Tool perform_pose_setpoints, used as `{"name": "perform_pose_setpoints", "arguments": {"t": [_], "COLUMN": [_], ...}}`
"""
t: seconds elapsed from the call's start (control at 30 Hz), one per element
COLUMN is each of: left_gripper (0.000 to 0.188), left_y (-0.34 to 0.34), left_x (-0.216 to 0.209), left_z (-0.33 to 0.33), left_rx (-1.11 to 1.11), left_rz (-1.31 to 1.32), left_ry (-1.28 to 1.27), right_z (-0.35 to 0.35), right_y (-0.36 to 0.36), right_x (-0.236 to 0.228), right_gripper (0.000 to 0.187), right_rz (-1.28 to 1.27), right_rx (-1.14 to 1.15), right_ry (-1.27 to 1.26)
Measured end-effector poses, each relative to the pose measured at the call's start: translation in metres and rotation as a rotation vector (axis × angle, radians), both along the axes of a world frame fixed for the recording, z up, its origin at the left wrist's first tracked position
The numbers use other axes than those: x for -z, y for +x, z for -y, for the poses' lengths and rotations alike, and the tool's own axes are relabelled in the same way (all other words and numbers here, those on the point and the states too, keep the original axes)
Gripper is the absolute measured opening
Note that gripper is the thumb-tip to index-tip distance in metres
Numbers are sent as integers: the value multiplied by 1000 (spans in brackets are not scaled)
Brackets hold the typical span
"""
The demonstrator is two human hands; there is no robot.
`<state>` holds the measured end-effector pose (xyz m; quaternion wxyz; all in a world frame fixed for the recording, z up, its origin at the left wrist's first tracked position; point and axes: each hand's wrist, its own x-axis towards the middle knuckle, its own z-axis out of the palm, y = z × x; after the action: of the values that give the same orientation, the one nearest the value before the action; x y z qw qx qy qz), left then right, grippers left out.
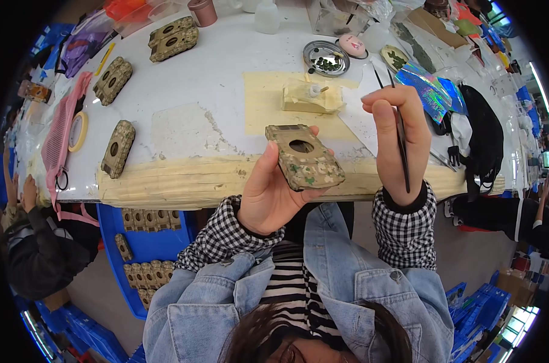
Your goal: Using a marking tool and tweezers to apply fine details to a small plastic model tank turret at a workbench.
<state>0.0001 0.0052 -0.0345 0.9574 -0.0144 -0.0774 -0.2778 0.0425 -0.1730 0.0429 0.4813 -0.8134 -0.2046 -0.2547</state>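
Note:
My left hand [268,196] is closed around a camouflage-painted model tank hull [311,166] with a round hole in its top, held tilted above the table's near edge. In my right hand [401,121] is a pair of dark tweezers [403,145], its tips pointing up and away from me and standing apart. The tweezers do not touch the hull. Beyond the hull, a taped block [299,104] with a small white nozzle-like piece on top sits on yellow paper [259,97]. Farther back lies a round mirror-like dish [341,68] holding small dark green pieces.
More camouflage hulls [118,149] stand at the left of the table, near a tape roll [78,132] and pink mesh [62,127]. A pink round case [352,45], shiny blue film [417,85] and a black bag [483,130] lie right. A blue tray [112,242] of hulls sits below left.

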Motion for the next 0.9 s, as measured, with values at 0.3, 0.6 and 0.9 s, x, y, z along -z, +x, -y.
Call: {"name": "perform_pose_setpoints", "arguments": {"t": [0.3, 0.6, 0.9], "left_gripper": [62, 64, 60], "left_y": [5, 3, 3], "left_x": [-5, -8, -7], "left_z": [-3, -1, -3], "left_rx": [29, 18, 13], "left_rz": [3, -43, 26], "left_ry": [10, -23, 13], "right_z": [-16, -18, -23], "right_y": [33, 34, -11], "right_x": [19, 16, -14], "right_gripper": [14, 10, 10], "right_rz": [156, 183, 63], "right_rx": [133, 124, -121], "right_ry": [-305, -257, 75]}}
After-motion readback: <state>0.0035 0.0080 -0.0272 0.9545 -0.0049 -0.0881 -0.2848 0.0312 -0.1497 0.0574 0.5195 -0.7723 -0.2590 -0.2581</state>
